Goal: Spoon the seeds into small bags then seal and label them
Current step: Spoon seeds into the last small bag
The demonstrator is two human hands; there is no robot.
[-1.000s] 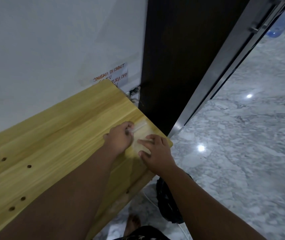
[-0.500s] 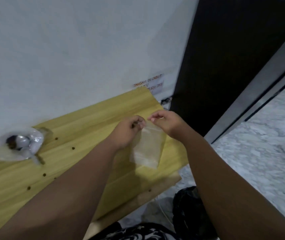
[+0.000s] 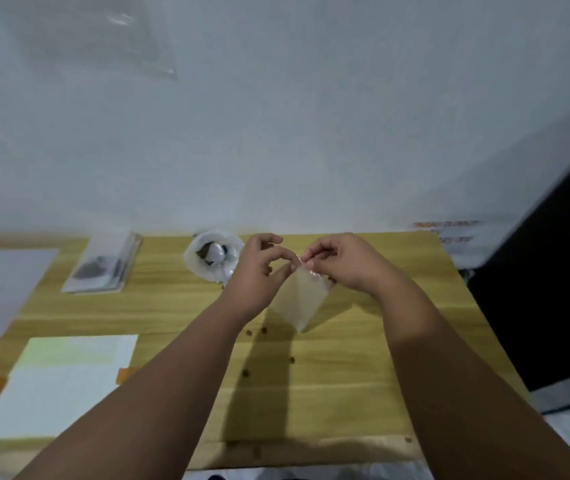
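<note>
Pinching the top edge of the small clear bag [image 3: 298, 301] with left hand [image 3: 259, 268] and right hand [image 3: 344, 263] — fingers curled — above the wooden table [image 3: 345, 382], near the open seed pouch [image 3: 212, 259].

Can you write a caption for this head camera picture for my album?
Left hand and right hand pinch a small clear bag above the wooden table.

Both bare forearms reach forward and converge, the left hand [image 3: 259, 271] and right hand [image 3: 344, 266] held close together, thumbs and forefingers apparently pinching the top edge of a small bag [image 3: 299, 301], other fingers loosely curled.
</note>
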